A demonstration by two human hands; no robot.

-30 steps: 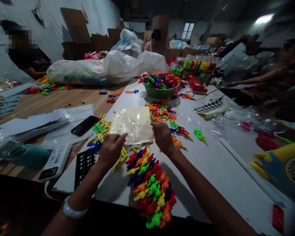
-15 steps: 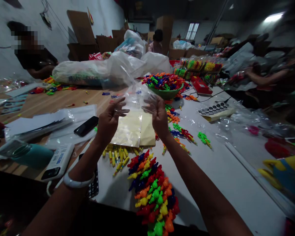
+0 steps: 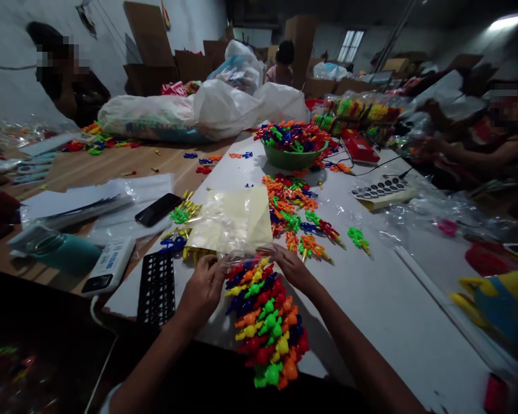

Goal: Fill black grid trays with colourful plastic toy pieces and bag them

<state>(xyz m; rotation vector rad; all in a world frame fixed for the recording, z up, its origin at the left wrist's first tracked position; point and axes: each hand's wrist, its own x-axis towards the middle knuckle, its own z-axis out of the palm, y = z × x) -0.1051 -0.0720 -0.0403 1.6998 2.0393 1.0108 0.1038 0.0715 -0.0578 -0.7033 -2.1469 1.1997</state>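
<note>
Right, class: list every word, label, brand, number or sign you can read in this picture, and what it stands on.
No text reads with certainty.
White device with a dark screen: printed lettering, too small and blurred to read.
Red packaging at the back: white letters, perhaps "NO", too blurred to be sure.
Sheet with dark circles: any print is too small to read.

Bowl point(image 3: 294, 156) (on table point(image 3: 371, 299)) stands behind bag point(image 3: 231, 218) — phone point(image 3: 157, 210) left.

We observe dim light, a lit lamp point(image 3: 507, 22) upper right, glare on the clear bag point(image 3: 229, 218), stretched edges.
</note>
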